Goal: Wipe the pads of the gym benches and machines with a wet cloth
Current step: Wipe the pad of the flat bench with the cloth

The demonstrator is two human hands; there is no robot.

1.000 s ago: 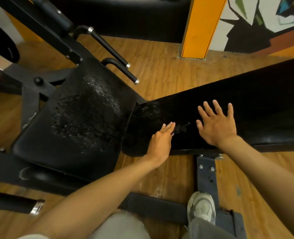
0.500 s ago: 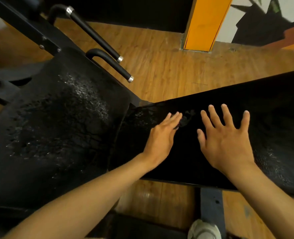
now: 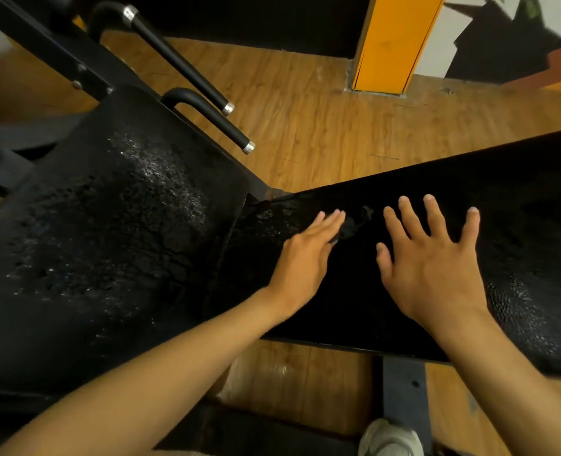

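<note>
Left hand (image 3: 305, 255) and right hand (image 3: 434, 268), both open and flat, fingers straight, side by side but not touching. Pressing down on the long black back pad (image 3: 519, 209) of the gym bench, near the end that meets the seat pad (image 3: 108, 241). Sitting a little farther across the pad than a second ago, and looking bigger too, so leaning in closer. Probably still rubbing this same spot, with most of the long pad to the right not done yet. Small dark crumpled bit (image 3: 358, 222) just past the left fingertips, maybe the wet cloth, but too dark to tell. No cloth plainly held in either hand. Back pad smooth and very dark in the middle, with shiny little drops at the right end and near the seat. Seat pad bumpy, cracked and speckled with wet spots. Two black handles (image 3: 206, 116) behind it, over the wooden floor (image 3: 322, 126).
</note>
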